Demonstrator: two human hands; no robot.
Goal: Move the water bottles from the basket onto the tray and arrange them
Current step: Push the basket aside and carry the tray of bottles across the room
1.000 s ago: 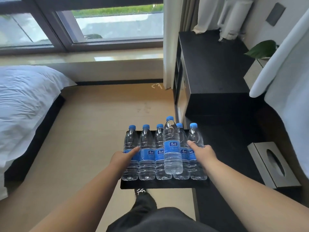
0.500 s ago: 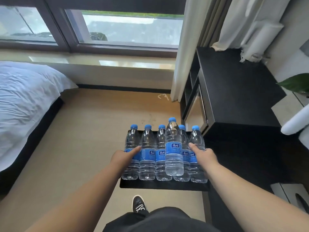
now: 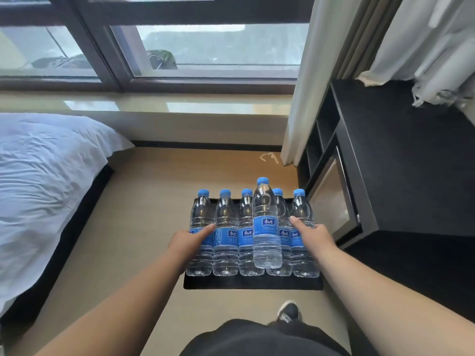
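A black tray is held in the air over the floor, in front of my body. Several clear water bottles with blue caps and labels lie side by side on it, caps pointing away. One more bottle lies on top of the row, right of centre. My left hand grips the tray's left side, thumb across the outermost bottle. My right hand grips the right side the same way. The fingers under the tray are hidden. No basket is in view.
A bed with white bedding fills the left. A black desk with shelves stands on the right, a curtain beside it. A window and sill run across the back. My shoe shows on the tan floor.
My view has swung up and toward the window; the tissue box and plant on the right have left the frame. Both hands keep the same hold on the tray.
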